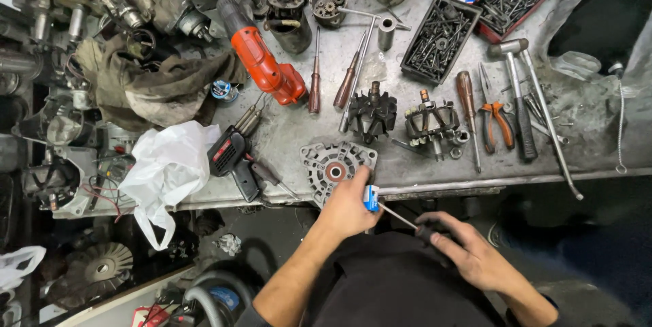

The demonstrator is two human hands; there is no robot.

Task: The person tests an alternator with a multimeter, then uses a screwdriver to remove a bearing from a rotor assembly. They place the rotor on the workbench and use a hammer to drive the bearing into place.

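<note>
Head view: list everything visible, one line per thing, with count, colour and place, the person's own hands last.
alternator housing: one, grey with red centre, bench front edge
rotors: two, dark, bench middle
power drill: one, orange, left of middle
soldering gun: one, black, near front edge
plastic bag: one, white, hanging over bench edge
rag: one, brown, left
pliers: one, orange handles, right
hammer: one, grey head, right
parts trays: two, black and red, at the back
small blue item: one, in left hand
screwdriver: one, black handle, in right hand
left hand: touching the housing
right hand: gripping the screwdriver handle
</note>
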